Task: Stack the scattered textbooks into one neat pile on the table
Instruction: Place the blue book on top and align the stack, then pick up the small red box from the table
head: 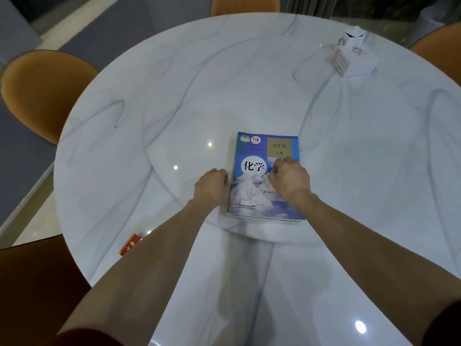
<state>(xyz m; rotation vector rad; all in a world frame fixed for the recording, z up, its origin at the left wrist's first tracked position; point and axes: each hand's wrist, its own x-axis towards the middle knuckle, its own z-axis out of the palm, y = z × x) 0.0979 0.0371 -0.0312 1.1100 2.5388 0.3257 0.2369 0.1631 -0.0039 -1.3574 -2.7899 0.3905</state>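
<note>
A blue textbook (pixel 254 186) with white mountains and a white circle on its cover lies flat near the middle of the round marble table (pixel 174 108). Page edges show below its near edge, so it seems to lie on top of a pile; how many books lie under it I cannot tell. My left hand (pixel 212 187) is curled against the book's left edge. My right hand (pixel 290 182) rests on the cover's right side with its fingers bent. Neither hand lifts the book.
A small red and gold box (pixel 129 244) lies by the table's near left edge, partly behind my left forearm. A white tissue box (pixel 354 58) stands at the far right. Orange chairs (pixel 42 91) surround the table.
</note>
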